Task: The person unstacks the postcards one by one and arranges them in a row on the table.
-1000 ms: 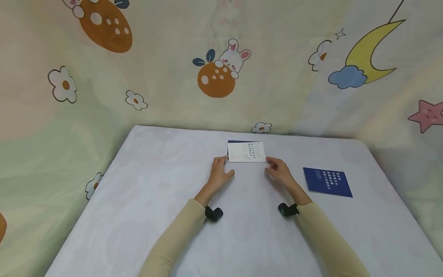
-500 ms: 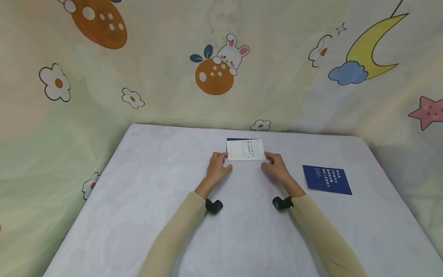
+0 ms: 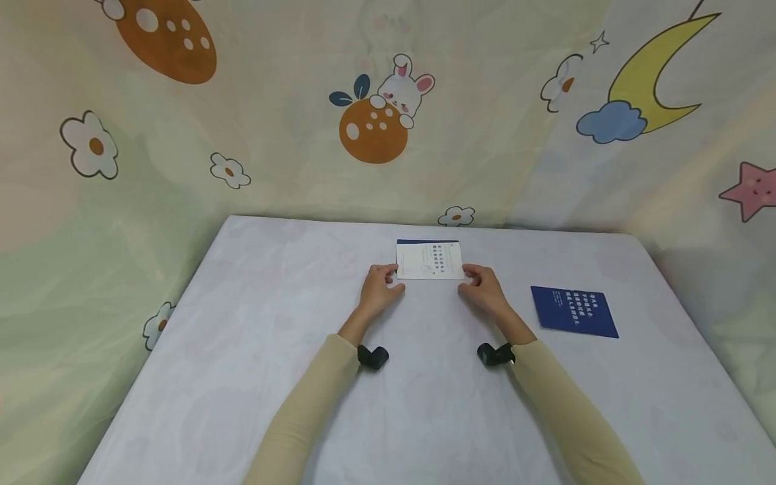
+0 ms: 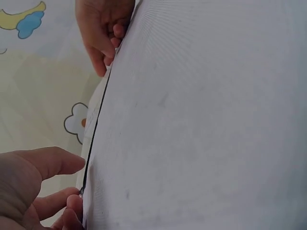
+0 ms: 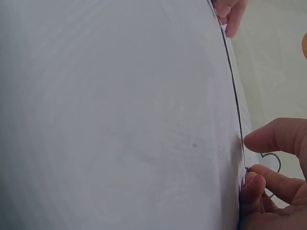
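A white printed card (image 3: pixel 429 261) lies at the far middle of the table on top of a dark blue card (image 3: pixel 428 241), of which only a thin strip shows along the back edge. My left hand (image 3: pixel 377 289) touches the stack's left edge with its fingertips, the thumb (image 4: pixel 62 162) held apart from them. On the opposite side, my right hand (image 3: pixel 483 291) has its fingertips at the right edge, its thumb (image 5: pixel 268 136) also spread away. In both wrist views the stack is seen edge-on, low against the tabletop.
Another dark blue card (image 3: pixel 574 312) with white lettering lies on the right of the white-covered table (image 3: pixel 291 269). A patterned cloth backdrop (image 3: pixel 291 114) rises behind the table's far edge. Each wrist wears a small black camera (image 3: pixel 372 358).
The right hand has shifted slightly left and its fingers have come to the stack's right edge. The white card has tilted, then straightened, lining up more closely with the blue card beneath.
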`<state>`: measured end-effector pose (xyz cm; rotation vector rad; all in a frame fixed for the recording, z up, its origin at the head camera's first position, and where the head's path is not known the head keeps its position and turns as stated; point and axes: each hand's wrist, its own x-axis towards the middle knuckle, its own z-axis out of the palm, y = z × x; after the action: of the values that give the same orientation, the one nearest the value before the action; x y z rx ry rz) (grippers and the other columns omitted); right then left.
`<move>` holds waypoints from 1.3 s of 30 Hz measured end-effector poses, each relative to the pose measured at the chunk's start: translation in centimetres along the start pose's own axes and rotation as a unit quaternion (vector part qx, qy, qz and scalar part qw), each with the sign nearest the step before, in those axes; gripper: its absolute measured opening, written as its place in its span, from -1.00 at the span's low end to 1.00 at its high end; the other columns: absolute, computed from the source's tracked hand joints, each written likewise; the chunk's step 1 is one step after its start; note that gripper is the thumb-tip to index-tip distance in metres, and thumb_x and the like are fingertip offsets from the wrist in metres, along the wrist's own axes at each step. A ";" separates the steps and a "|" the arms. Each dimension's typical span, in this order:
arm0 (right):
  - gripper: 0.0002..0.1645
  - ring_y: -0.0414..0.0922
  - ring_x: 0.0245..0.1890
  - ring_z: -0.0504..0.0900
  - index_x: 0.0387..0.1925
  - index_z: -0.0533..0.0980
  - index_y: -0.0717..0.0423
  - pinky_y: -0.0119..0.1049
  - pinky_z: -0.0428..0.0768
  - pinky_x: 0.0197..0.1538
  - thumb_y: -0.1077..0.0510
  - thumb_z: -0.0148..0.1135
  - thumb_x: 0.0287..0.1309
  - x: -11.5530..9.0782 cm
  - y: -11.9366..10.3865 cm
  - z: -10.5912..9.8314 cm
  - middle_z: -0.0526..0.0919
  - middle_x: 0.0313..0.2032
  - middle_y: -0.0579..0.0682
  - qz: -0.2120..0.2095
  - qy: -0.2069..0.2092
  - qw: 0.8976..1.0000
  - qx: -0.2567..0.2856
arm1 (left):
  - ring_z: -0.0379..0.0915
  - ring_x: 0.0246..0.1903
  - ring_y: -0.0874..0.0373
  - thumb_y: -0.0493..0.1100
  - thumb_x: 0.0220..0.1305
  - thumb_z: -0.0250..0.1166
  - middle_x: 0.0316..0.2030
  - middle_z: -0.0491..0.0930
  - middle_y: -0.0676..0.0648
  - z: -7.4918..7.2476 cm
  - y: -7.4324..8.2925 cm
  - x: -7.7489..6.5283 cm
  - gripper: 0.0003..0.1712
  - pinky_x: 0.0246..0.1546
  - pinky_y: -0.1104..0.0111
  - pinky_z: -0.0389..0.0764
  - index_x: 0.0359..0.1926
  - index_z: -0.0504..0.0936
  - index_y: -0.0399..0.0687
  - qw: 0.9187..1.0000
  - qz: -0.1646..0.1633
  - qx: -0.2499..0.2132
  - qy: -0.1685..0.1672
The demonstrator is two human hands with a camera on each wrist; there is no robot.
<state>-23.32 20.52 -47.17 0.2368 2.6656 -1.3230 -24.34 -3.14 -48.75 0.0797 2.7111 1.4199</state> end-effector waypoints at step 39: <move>-0.52 -0.01 -0.07 0.47 0.19 0.43 0.22 -0.28 0.48 -0.03 0.29 0.19 0.23 -1.0 0.4 -0.2 0.53 0.00 0.16 0.028 0.035 0.997 0.066 | 0.42 -0.33 0.18 -0.33 0.14 0.39 -0.21 0.61 -0.15 -0.7 -0.2 -0.8 -0.55 -0.31 0.50 0.44 0.08 0.56 -0.29 0.993 0.009 -0.112 0.024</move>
<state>-22.23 20.80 -47.15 0.3768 2.6091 -1.5015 -23.66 -3.90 -48.53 0.0578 2.5727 1.7402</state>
